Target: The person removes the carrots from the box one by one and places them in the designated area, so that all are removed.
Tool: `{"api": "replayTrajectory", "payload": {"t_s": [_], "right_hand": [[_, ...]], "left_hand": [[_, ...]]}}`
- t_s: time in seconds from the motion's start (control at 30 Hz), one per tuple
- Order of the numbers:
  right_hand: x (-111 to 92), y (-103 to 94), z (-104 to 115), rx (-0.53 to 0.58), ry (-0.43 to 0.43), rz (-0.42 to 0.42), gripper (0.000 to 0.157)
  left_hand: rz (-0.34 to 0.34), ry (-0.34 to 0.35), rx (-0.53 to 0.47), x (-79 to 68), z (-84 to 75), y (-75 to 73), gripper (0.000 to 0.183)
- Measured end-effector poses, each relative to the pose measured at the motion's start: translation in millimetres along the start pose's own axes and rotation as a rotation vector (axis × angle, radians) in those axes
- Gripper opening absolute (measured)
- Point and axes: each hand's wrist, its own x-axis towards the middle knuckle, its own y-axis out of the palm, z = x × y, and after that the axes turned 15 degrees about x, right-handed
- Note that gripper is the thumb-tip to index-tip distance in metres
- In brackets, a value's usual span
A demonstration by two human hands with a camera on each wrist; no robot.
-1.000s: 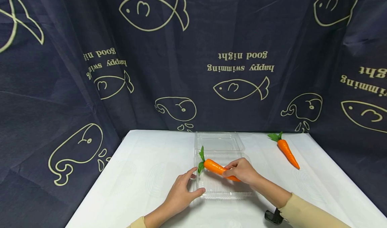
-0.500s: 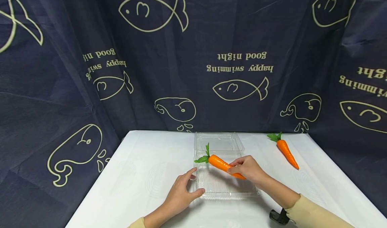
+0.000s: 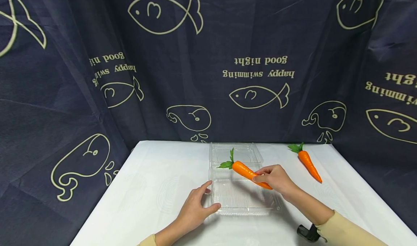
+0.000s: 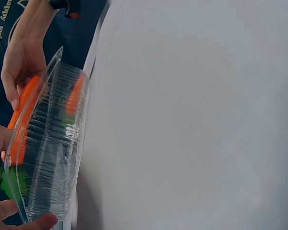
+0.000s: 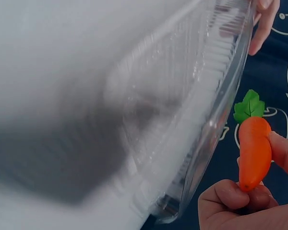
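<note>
My right hand (image 3: pixel 277 179) pinches an orange toy carrot (image 3: pixel 243 169) near its narrow tip, between thumb and fingers. The carrot tilts above the base of a clear plastic clamshell box (image 3: pixel 241 199), its green leaves (image 3: pixel 227 163) toward the back left. In the right wrist view the tip of this carrot (image 5: pixel 255 153) points at the camera. My left hand (image 3: pixel 195 208) rests at the box's left side, fingers spread and thumb at the front left corner. In the left wrist view its fingertips (image 4: pixel 47 221) lie right at the box wall. The box lid (image 3: pixel 235 154) lies folded back.
Another toy carrot (image 3: pixel 310 164) lies on the white table (image 3: pixel 146 191) at the back right, leaves to the rear. A dark fish-print cloth (image 3: pixel 208 75) hangs behind the table and at both sides. A black device (image 3: pixel 307 233) sits at my right wrist.
My right hand has lifted the carrot up from the box base and carried it to the right and back. The left hand, the box and the other carrot keep their places.
</note>
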Motion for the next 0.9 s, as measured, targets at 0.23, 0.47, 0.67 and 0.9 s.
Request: {"api": "replayTrajectory", "payload": {"t_s": [0.23, 0.47, 0.67, 0.9], "right_hand": [[1.1, -14.2, 2.7, -0.007, -0.004, -0.013, 0.03], [5.2, -27.4, 1.8, -0.011, 0.004, -0.047, 0.033], [9.3, -37.7, 0.0, -0.012, 0.024, -0.082, 0.037], [13.1, -48.9, -2.2, -0.039, 0.028, -0.13, 0.04]], "left_hand": [[0.006, 0.001, 0.0, -0.3, 0.1, 0.2, 0.078], [0.014, -0.001, 0.0, 0.0, 0.9, 1.0, 0.079], [0.02, -0.003, -0.008, 0.4, 2.0, 1.4, 0.079], [0.035, -0.011, -0.024, 0.7, 2.2, 1.1, 0.08]]}}
